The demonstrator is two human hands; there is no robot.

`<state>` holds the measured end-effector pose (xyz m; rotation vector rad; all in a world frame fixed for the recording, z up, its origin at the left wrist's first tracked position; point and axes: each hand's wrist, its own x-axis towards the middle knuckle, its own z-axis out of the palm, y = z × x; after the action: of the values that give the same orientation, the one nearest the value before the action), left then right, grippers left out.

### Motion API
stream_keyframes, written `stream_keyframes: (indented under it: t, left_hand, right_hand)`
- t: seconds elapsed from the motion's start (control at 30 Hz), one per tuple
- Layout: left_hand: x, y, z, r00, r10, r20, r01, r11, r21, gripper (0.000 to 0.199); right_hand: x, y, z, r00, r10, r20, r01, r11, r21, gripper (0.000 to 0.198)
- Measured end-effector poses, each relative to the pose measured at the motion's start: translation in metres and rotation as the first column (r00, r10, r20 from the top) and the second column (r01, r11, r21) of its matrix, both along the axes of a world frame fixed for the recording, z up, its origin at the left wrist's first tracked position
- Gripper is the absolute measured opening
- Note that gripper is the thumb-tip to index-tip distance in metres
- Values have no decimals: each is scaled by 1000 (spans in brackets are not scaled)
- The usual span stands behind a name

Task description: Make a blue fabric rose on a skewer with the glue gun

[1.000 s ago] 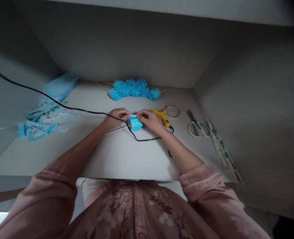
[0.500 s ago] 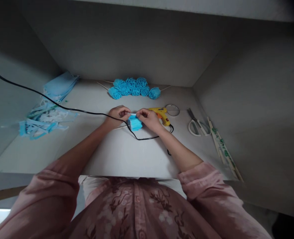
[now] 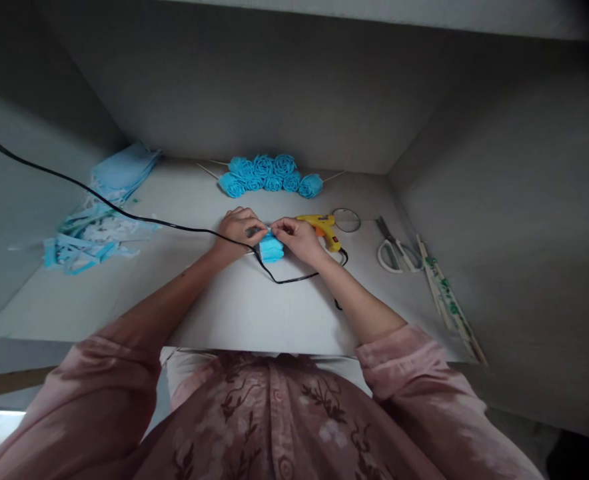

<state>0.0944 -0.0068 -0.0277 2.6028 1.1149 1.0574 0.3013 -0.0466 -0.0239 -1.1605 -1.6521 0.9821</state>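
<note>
A blue fabric flower (image 3: 271,249), folded and pleated, lies on its side near the middle of the table. A thin pale stick behind it points left, and part of it is hidden by my left hand. My left hand (image 3: 237,232) is closed, thumb and forefinger pinching at the flower's upper edge. Opposite it, my right hand (image 3: 297,238) pinches the same edge, the fingertips of both hands almost meeting. A black cord (image 3: 174,225) runs past my left wrist and in front of the flower. Just beyond my right hand lies a yellow glue gun (image 3: 328,231).
Several finished blue roses (image 3: 263,175) are piled at the back. Flat blue masks (image 3: 127,170) and cut scraps (image 3: 87,240) lie at left. To the right are a roll of tape (image 3: 346,220), scissors (image 3: 397,250) and sticks with green bits (image 3: 449,297). Walls enclose the table's sides and back.
My hands have come closer together at the flower's upper edge. The pale strip that stretched between my fingertips is now mostly hidden. My left hand has turned slightly.
</note>
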Motion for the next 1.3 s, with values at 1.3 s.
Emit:
stream_keyframes:
  t: [1.3]
  left_hand:
    - [-9, 10, -12, 958, -23, 286, 102, 959, -265, 12]
  right_hand:
    - [-4, -10, 20, 939, -236, 250, 144, 929, 340, 13]
